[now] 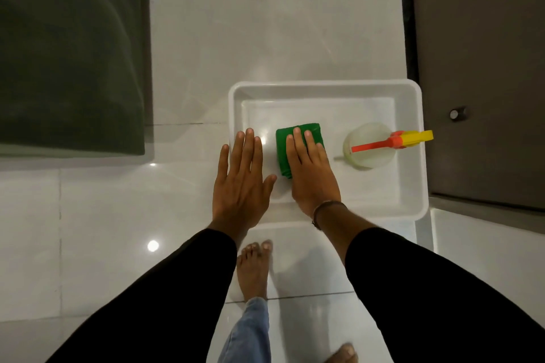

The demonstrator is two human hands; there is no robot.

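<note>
A white plastic tray (pixel 330 88) lies on the glossy white tiled floor. Inside it sits a folded green cloth (pixel 284 141) and, to the right, a clear spray bottle (pixel 368 156) with an orange and yellow trigger head. My right hand (pixel 312 174) is spread flat over the green cloth, fingers straight; I cannot tell whether it touches the cloth. My left hand (pixel 241 180) is held flat with fingers straight over the tray's left rim. A thin bracelet circles my right wrist.
A dark green mattress or cushion (pixel 70 50) fills the upper left. A dark brown cabinet door (pixel 483 68) with a small round knob stands at the right. My bare feet (pixel 253 268) are on the tiles just below the tray.
</note>
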